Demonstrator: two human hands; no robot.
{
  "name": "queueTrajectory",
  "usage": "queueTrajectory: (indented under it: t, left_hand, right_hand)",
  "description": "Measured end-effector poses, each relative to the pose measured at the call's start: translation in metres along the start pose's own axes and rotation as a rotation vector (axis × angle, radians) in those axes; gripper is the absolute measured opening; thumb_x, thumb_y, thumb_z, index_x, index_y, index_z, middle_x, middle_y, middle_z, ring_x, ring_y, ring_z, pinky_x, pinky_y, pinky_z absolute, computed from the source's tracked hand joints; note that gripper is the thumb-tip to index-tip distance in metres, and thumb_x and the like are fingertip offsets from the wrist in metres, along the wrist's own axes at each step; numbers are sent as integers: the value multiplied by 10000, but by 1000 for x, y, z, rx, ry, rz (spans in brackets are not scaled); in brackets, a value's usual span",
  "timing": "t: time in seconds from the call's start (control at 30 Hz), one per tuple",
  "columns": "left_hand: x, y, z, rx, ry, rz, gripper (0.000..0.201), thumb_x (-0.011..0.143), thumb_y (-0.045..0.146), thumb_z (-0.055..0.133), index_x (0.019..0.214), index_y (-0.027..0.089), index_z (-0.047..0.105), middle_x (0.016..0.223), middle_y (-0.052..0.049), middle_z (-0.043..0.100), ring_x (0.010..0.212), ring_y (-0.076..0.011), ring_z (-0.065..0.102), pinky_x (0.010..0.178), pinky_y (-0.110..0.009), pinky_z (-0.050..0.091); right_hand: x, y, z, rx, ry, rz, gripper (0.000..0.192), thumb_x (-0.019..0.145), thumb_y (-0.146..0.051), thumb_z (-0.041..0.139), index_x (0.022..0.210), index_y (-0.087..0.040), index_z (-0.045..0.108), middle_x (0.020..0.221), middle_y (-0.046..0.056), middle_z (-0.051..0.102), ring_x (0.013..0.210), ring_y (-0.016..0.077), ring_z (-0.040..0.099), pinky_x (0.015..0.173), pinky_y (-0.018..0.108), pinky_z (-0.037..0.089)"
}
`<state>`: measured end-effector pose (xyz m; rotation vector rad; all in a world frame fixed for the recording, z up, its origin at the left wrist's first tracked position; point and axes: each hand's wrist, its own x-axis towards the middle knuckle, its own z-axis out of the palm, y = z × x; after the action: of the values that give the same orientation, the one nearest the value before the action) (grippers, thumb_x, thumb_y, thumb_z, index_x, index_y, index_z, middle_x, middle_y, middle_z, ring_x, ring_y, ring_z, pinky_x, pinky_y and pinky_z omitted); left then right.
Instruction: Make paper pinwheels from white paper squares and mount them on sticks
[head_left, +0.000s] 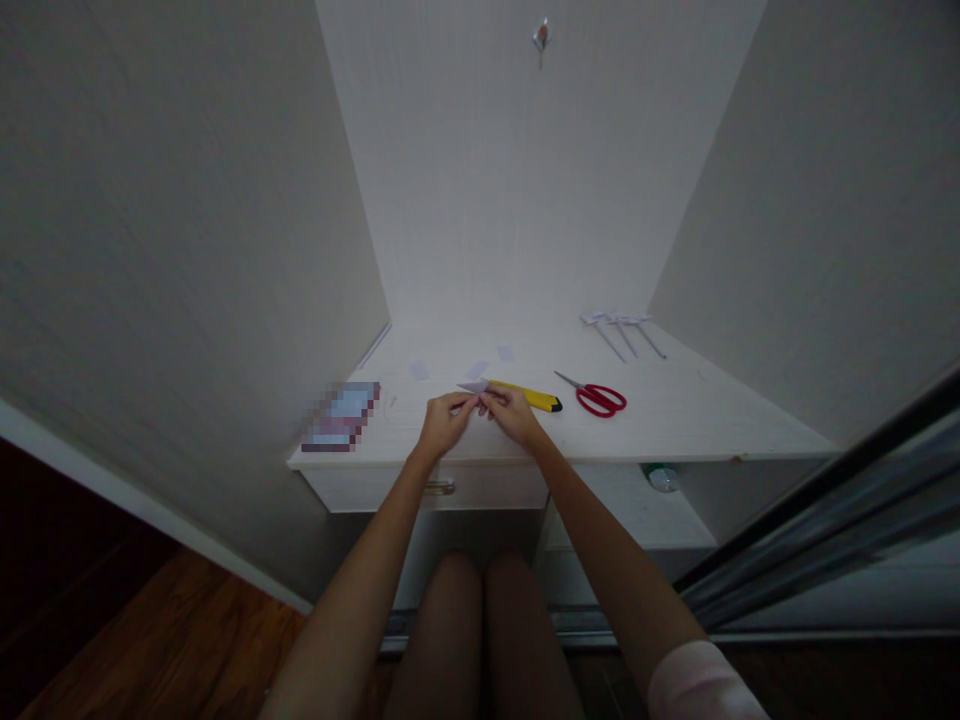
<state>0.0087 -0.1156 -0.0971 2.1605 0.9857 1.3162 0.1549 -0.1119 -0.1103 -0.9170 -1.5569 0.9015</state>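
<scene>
My left hand (pixel 444 422) and my right hand (pixel 514 414) meet over the front of a white desk (pixel 675 420). Together they pinch a small pale folded piece of paper (pixel 474 388) between their fingertips. Just behind the right hand lies a yellow utility knife (pixel 534 396) with a black tip. Red-handled scissors (pixel 598 397) rest to its right.
A blurred rectangular object (pixel 341 416) lies at the desk's left front. Small paper scraps (pixel 480 368) sit behind the hands. Several white folded paper pieces (pixel 622 330) lie at the back right. A drawer (pixel 439 487) is under the desk; walls close in on both sides.
</scene>
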Motion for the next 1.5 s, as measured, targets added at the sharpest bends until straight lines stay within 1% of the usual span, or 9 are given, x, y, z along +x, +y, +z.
queueTrajectory:
  t: [0.43,0.7,0.83,0.93,1.1,1.2,1.3,1.43,1.5]
  left_hand:
    - [1,-7,-1,-77,73,-8,197,740,324,583,769,157,683,805,-66,673,773,-168,612,744,-279,475]
    - [0,-8,0,-32,64,-26,221,781,294,521,792,141,680,821,-74,682,756,-161,617,709,-256,469]
    - [-1,-5,1,12,66,-25,192,765,268,523,774,150,674,766,-61,676,695,-154,601,689,-254,453]
    - [-2,-4,0,30,133,-44,167,745,269,536,738,153,655,712,-47,655,662,-149,582,684,-253,441]
    - [-1,-7,-1,-15,331,-121,176,771,287,479,758,145,582,673,-23,600,633,-124,567,634,-219,434]
    - [-1,-9,-1,-85,391,-153,192,773,250,458,930,152,510,634,27,542,539,-81,524,532,-172,399]
    - [-1,-7,-3,-172,431,-168,251,749,199,466,998,175,463,642,57,509,473,-52,464,464,-146,343]
    - [-1,-3,-6,-174,336,-197,171,768,218,450,847,145,584,757,-9,574,533,-71,474,481,-171,355]
    - [-1,-2,-6,-187,263,-214,214,762,261,497,911,141,594,814,-29,590,566,-85,489,502,-185,380]
  right_hand:
    - [0,-1,-1,-30,-42,-31,360,789,-461,484,621,-154,567,588,13,566,595,123,530,633,267,434]
    - [-2,-1,1,-39,-33,4,228,796,-298,483,641,-156,570,617,16,589,624,123,561,650,261,452]
    - [-3,2,5,-26,14,48,124,747,-189,466,786,-142,575,604,3,593,543,102,555,555,226,453]
    - [-3,2,4,-27,84,89,146,700,-160,478,830,-132,539,521,-20,567,412,85,496,440,204,410]
    - [-3,0,3,6,107,97,118,708,-252,494,645,-157,467,451,-12,538,335,69,447,359,187,355]
    - [-3,-4,4,61,86,83,160,693,-277,515,783,-163,448,494,-39,541,367,80,500,363,177,375]
    - [-5,-9,5,130,69,41,345,687,-271,533,969,-204,346,512,-95,517,396,96,537,365,168,381]
    - [-7,-12,7,170,-1,-29,304,727,-249,514,970,-222,333,507,-109,484,398,85,522,380,161,372]
    - [-8,-11,9,144,-5,-32,270,742,-242,506,955,-223,340,523,-102,484,409,82,519,395,165,370]
